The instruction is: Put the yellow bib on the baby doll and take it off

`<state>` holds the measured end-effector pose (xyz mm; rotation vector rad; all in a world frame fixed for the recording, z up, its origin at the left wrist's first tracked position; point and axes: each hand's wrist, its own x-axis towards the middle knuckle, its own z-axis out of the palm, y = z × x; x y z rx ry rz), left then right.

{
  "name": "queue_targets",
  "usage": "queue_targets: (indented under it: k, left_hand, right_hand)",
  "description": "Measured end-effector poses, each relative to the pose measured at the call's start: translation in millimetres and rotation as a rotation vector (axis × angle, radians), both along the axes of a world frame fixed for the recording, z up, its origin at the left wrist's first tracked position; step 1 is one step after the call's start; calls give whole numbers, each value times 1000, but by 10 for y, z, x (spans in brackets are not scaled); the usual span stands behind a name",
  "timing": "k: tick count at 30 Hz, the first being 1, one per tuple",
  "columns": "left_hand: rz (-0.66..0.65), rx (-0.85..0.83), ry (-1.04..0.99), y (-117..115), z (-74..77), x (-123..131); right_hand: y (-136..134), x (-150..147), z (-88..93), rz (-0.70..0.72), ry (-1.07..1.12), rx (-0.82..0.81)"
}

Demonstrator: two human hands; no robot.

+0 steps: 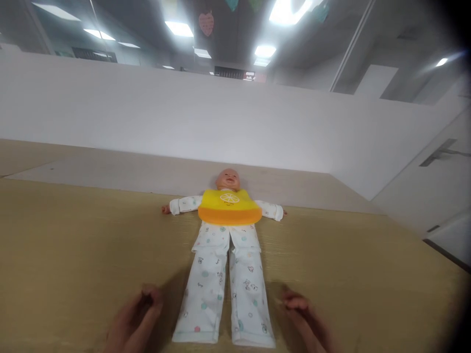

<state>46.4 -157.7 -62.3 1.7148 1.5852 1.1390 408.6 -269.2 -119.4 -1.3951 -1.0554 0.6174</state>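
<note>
Doll (225, 235) supine on table (73, 245), hands flanking legs

One baby doll (228, 215) lies on one wooden table (73, 245). It wears one yellow-and-orange bib (229, 208) and one white patterned pajama suit (224, 289) with two long trouser legs. Two bare hands rest on the table: one left hand (136, 318), one right hand (305, 318). One pink heart decoration (206, 23) hangs overhead.

**Cut off / unclear**

My left hand (134, 318) and right hand (307, 321) both run off the bottom edge, wrists unseen. Bib (229, 208) hides the doll's (226, 255) chest. Right edge vignetted dark. Pajama print too small to read.
</note>
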Motion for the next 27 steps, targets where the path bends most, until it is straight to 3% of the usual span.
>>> queue_targets:
  k: [5, 10, 16, 19, 23, 27]
  left_hand:
    - [12, -88, -148, 507, 98, 194]
    - [5, -71, -248, 964, 78, 534]
    - [86, -83, -59, 1561, 216, 756]
    - [77, 4, 68, 1819, 213, 815]
    - [-53, 57, 234, 1971, 157, 886]
    - [-126, 46, 342, 1940, 117, 916]
  right_hand:
    - [395, 104, 356, -37, 14, -121]
    - [956, 241, 435, -20, 40, -160]
    - [1584, 335, 467, -23, -59, -101]
    - [1845, 352, 482, -34, -111, -72]
    - [2072, 350, 474, 24, -148, -61]
    - [2106, 356, 470, 89, -252, -103]
